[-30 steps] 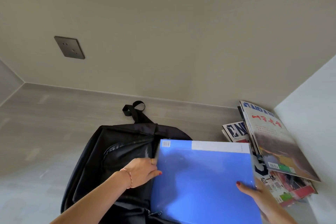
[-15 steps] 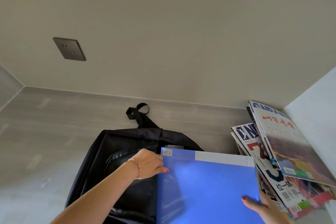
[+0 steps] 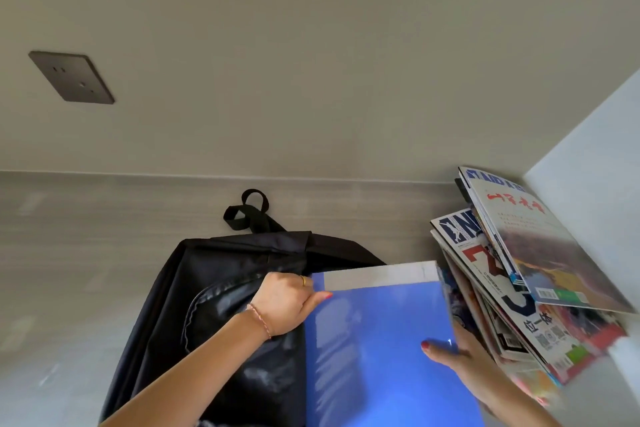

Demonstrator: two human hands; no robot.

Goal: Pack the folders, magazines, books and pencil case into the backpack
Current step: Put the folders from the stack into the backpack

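The grey wood-grain worktop (image 3: 104, 253) carries a soft black backpack (image 3: 221, 288), its lower end cut off by the frame. A glossy blue folder (image 3: 381, 350) overlaps its right half, hiding the opening. Leaning magazines (image 3: 519, 270) crowd the right corner. The left hand (image 3: 284, 302) pinches the folder's top-left corner; the right hand (image 3: 464, 357), its grip closed on the folder's right edge, half-covers the magazines.
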